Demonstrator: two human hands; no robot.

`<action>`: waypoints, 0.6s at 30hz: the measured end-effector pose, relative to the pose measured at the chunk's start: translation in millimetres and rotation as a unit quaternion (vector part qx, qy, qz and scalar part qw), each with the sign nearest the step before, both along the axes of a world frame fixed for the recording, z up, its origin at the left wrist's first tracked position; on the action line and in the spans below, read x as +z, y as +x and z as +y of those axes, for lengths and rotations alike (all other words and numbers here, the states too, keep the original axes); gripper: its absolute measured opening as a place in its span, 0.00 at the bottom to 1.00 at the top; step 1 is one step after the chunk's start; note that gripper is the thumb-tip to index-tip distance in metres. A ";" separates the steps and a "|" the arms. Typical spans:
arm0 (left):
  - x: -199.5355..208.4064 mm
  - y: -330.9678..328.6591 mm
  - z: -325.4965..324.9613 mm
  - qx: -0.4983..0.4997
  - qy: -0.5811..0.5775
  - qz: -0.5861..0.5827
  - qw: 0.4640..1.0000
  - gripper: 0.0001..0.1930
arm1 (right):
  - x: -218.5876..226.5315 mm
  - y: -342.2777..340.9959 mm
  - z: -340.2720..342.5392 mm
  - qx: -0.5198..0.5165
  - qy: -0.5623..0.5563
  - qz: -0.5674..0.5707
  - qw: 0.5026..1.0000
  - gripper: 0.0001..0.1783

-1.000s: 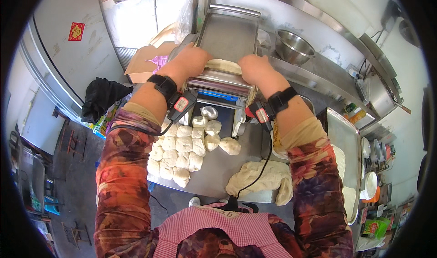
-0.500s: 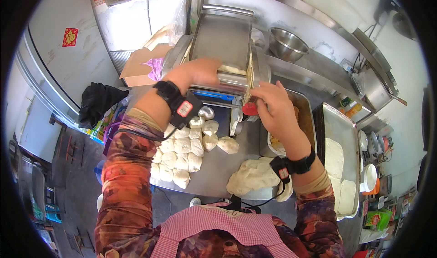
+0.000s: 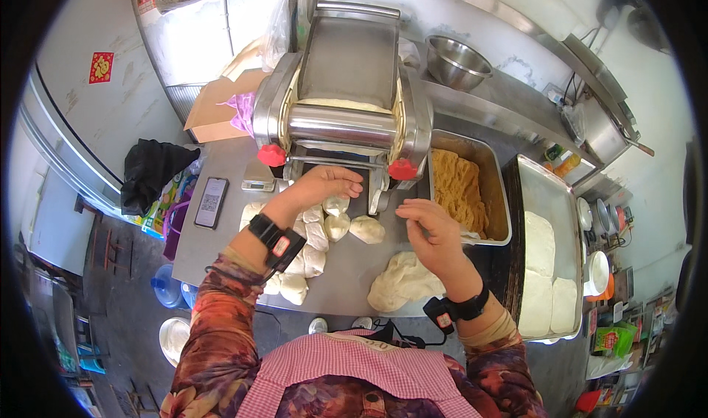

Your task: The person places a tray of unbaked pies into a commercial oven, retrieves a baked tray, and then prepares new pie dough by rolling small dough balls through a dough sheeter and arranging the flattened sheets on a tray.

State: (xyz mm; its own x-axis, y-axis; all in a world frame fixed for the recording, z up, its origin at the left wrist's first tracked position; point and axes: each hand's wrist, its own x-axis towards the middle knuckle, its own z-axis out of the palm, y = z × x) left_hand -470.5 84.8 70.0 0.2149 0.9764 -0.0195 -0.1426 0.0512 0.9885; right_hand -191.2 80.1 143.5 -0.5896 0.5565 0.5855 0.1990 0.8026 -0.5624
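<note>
My left hand (image 3: 330,185) is off the machine, just above the dough balls, with its fingers stretched out and nothing in them. Across from it, my right hand (image 3: 435,234) hovers above the large dough lump (image 3: 402,279), fingers loosely bent, thumb apart, holding nothing. In front of both hands stands a steel dough sheeter (image 3: 341,127) with two red knobs. A pale strip of dough (image 3: 345,105) lies behind its front roller. Several dough balls (image 3: 316,235) sit in rows on the steel table, partly hidden by my left forearm; a separate dough ball (image 3: 367,229) lies to their right.
At right are a deep pan of brown filling (image 3: 457,186) and a baking tray (image 3: 573,219) with flat dough pieces (image 3: 537,300). A phone (image 3: 212,203) and a small scale (image 3: 257,176) lie at left. A steel bowl (image 3: 457,63) stands behind. An open cardboard box (image 3: 214,112) is beside the sheeter.
Both hands have drawn back from the sheeter toward me, the left one from over its roller. The view has shifted a little, and the red knobs, phone and scale now show.
</note>
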 end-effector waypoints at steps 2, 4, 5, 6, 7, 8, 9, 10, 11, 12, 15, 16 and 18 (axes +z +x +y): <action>-30.5 -4.9 16.9 0.043 -0.037 -0.143 0.988 0.15 | -15.1 -11.2 0.2 0.009 -0.033 0.002 0.999 0.12; -48.9 -19.7 31.5 0.106 -0.020 -0.376 0.920 0.16 | -31.1 -23.3 2.3 0.011 -0.078 -0.012 0.997 0.12; -57.0 -21.1 37.2 0.120 0.013 -0.419 0.900 0.15 | -39.2 -29.8 5.8 0.008 -0.107 -0.027 0.994 0.11; -63.4 -19.9 42.9 0.165 0.015 -0.454 0.876 0.15 | -47.3 -36.1 10.6 0.005 -0.136 -0.042 0.990 0.11; -67.4 -19.5 47.3 0.190 0.028 -0.489 0.851 0.15 | -55.1 -42.7 17.6 0.001 -0.177 -0.070 0.982 0.12; -71.3 -16.9 47.5 0.179 0.043 -0.491 0.852 0.15 | -62.7 -50.0 27.1 -0.003 -0.217 -0.099 0.971 0.14; -72.6 -14.8 47.8 0.205 -0.007 -0.496 0.844 0.11 | -70.4 -58.0 37.3 0.001 -0.251 -0.115 0.961 0.16; -73.6 -11.7 44.1 0.210 0.005 -0.491 0.845 0.09 | -78.7 -68.2 46.2 -0.009 -0.323 -0.088 0.942 0.17; -73.7 -6.5 39.8 0.248 -0.025 -0.492 0.834 0.08 | -86.0 -78.3 54.9 -0.012 -0.387 -0.049 0.921 0.19; -71.9 -5.5 32.5 0.206 0.004 -0.439 0.875 0.08 | -92.5 -86.1 62.6 -0.038 -0.461 -0.019 0.886 0.20; -62.0 1.5 4.2 0.206 0.006 -0.373 0.905 0.15 | -105.4 -100.0 80.2 0.119 -0.645 0.202 0.727 0.20; -57.3 -0.1 -7.8 0.189 -0.025 -0.323 0.927 0.16 | -108.4 -103.7 82.9 0.200 -0.642 0.289 0.682 0.14; -48.9 5.3 -27.1 0.186 -0.022 -0.303 0.934 0.17 | -111.6 -106.3 82.7 0.098 -0.695 0.283 0.653 0.16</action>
